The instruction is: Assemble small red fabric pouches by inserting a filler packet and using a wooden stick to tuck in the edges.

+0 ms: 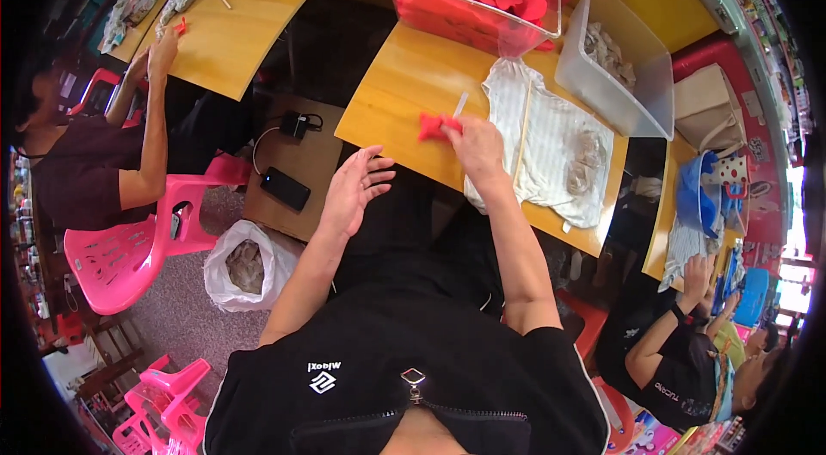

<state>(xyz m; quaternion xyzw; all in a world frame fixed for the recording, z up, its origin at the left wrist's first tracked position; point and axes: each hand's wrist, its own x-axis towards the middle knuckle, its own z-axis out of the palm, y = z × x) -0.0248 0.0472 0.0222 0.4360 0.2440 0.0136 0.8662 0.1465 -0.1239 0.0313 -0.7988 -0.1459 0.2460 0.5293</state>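
Observation:
My right hand [476,148] is closed, its fingertips pinching a small red piece [432,126] of soft, flat-looking material over the front part of the wooden table [387,89]. My left hand [353,193] hangs just off the table's front edge, fingers apart and nothing in it. Beyond the right fingers lies a short whitish strip [461,103]. Beside that hand a striped white cloth [546,115] covers part of the tabletop, with a thin stick [523,130] across it and a clear plastic bag [588,164] on its right side.
A clear bin [430,22] heaped with red pieces stands at the table's back, another bin [613,95] with greyish contents to its right. A white sack [228,285] and pink chair [129,253] stand left. Co-workers sit at tables left and right. A phone [285,188] lies on a brown board.

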